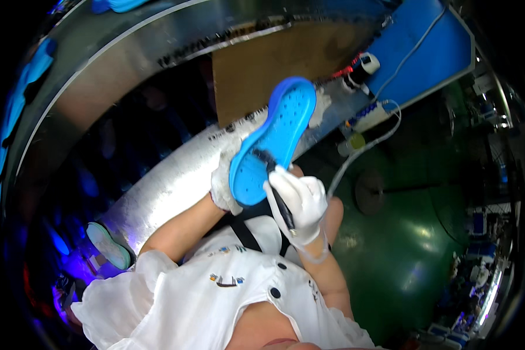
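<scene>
A bright blue shoe sole (280,131) is held up in front of me, its hollow side with small holes facing up. My left hand (221,182), in a white glove, is closed around the sole's left edge; some of its fingers are hidden beneath it. White-gloved too, my right hand (302,201) grips a brush (282,209) with a dark handle. The dark bristles touch or hover just over the inside of the sole, near its middle; I cannot tell which. A thin clear tube (312,255) loops from the handle's lower end past my right wrist.
A metal bench (172,181) curves under my left arm, with a brown cardboard sheet (242,81) beyond. At left lies a pale green sole (108,246). A blue panel (431,52), a black-and-white device (364,69), a yellowish container (352,143) and a white hose (361,150) are at right.
</scene>
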`<state>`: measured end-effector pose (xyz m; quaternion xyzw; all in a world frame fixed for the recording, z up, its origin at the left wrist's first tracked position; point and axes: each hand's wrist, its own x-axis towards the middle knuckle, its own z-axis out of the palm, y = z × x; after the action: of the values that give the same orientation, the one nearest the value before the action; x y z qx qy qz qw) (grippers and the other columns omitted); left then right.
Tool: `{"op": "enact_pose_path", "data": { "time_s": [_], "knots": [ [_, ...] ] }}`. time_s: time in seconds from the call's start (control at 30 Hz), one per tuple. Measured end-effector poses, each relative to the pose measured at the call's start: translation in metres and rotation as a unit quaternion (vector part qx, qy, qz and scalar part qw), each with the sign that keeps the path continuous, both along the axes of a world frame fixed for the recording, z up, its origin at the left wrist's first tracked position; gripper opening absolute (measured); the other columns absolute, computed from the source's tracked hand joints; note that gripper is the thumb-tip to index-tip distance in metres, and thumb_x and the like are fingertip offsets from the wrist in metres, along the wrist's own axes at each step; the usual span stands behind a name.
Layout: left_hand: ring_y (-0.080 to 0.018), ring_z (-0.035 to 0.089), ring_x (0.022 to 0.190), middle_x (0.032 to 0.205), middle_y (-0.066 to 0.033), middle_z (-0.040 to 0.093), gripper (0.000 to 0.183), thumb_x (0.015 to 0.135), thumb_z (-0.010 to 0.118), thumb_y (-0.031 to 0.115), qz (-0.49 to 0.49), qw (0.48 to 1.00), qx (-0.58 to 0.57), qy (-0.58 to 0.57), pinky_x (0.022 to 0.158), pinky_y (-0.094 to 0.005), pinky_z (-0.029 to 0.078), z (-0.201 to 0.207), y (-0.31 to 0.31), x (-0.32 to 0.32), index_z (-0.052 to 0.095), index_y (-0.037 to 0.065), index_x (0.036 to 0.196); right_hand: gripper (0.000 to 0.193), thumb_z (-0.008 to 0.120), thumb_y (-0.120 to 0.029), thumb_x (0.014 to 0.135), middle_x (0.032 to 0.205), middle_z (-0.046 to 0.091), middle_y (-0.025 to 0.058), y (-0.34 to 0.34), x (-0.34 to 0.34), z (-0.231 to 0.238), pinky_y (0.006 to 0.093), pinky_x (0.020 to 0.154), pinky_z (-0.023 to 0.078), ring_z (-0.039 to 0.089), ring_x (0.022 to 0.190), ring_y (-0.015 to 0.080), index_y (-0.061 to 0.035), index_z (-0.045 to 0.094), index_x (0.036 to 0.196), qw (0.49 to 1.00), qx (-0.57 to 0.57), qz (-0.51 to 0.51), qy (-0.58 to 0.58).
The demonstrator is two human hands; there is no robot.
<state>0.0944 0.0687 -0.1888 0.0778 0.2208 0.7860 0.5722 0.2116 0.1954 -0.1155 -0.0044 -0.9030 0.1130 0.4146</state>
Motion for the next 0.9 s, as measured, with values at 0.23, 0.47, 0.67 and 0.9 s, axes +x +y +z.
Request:
{"op": "enact_pose_path", "data": {
  "time_s": [0.23, 0.47, 0.67, 0.9],
  "knots": [
    [-0.045, 0.062, 0.109, 0.138, -0.0319, 0.05, 0.089, 0.089, 0.045, 0.069, 0.075, 0.987, 0.088, 0.11, 0.081, -0.0614, 0.055, 0.084, -0.048, -0.042, 0.038, 0.003, 0.148, 0.025, 0.073, -0.013, 0.085, 0.086, 0.066, 0.0119, 0.002, 0.036, 0.01, 0.0277, 0.065, 0.047, 0.059, 0.073, 0.0152, 0.0004, 0.06, 0.102, 0.834, -0.506, 0.203, 0.077],
    [-0.0296, 0.06, 0.119, 0.139, -0.028, 0.051, 0.058, 0.098, 0.05, 0.039, 0.014, 0.884, 0.437, -0.165, 0.091, -0.053, 0.052, 0.26, -0.115, -0.147, 0.047, -0.003, 0.138, 0.021, 0.074, 0.002, 0.08, 0.09, 0.068, 0.0097, 0.0, 0.022, 0.002, 0.0253, 0.068, 0.047, 0.06, 0.077, 0.0143, 0.0031, 0.066, 0.1, 0.82, -0.534, 0.195, 0.069],
    [-0.0359, 0.059, 0.121, 0.139, -0.021, 0.055, 0.047, 0.094, 0.056, 0.026, -0.414, -0.187, 0.523, -0.721, 0.101, -0.0425, 0.046, 0.283, -0.151, -0.144, 0.055, 0.006, 0.136, 0.023, 0.074, 0.003, 0.082, 0.09, 0.068, 0.0071, 0.009, 0.032, -0.005, 0.0228, 0.069, 0.049, 0.061, 0.076, 0.0112, 0.0048, 0.067, 0.104, 0.804, -0.571, 0.157, 0.046],
    [-0.0354, 0.065, 0.097, 0.108, -0.0204, 0.066, 0.026, 0.093, 0.062, 0.02, -0.355, -0.064, 0.54, -0.76, 0.086, -0.0404, 0.05, 0.259, -0.216, -0.162, 0.067, -0.001, 0.107, 0.022, 0.075, 0.001, 0.083, 0.091, 0.068, 0.0058, 0.004, 0.029, -0.014, 0.0201, 0.066, 0.047, 0.06, 0.073, 0.0065, 0.0049, 0.067, 0.102, 0.814, -0.553, 0.172, 0.04]
  ]
}}
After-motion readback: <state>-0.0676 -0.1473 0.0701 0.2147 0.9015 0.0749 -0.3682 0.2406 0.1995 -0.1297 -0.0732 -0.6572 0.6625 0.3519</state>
